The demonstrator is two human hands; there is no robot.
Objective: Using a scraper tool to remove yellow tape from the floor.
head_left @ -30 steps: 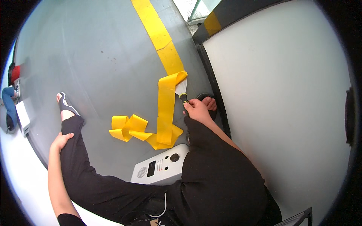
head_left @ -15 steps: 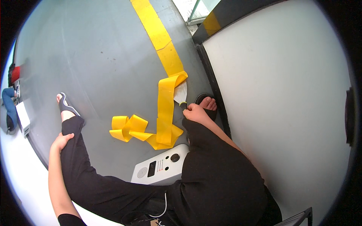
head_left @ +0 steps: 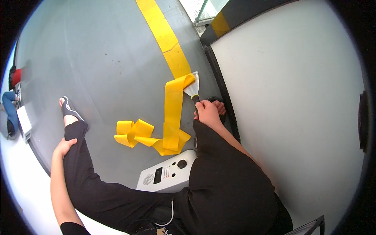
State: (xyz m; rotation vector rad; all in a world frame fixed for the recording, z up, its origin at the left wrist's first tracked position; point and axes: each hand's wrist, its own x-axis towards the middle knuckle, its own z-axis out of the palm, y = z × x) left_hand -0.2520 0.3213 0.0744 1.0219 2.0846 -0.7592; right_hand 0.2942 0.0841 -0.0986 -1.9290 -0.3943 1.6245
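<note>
A putty knife with a broad metal blade and a dark handle is gripped in my right hand. Its blade lies at the fold where a wide yellow floor tape curls up off the floor. Beyond that fold, the tape still on the floor runs away as a stripe. The lifted length hangs back toward me and ends in loose loops. My left hand is closed round my left lower leg in black trousers, thumb on top, other fingers mostly hidden.
A white box with a dark knob and speaker holes stands between my legs. A pale panel with a black base rises at the right. My feet in dark sandals are on the grey floor. Another person's leg is at far left.
My right hand has moved the putty knife a little away from me and to the right, so more of the blade shows past the tape's right edge. My left hand has stayed put.
</note>
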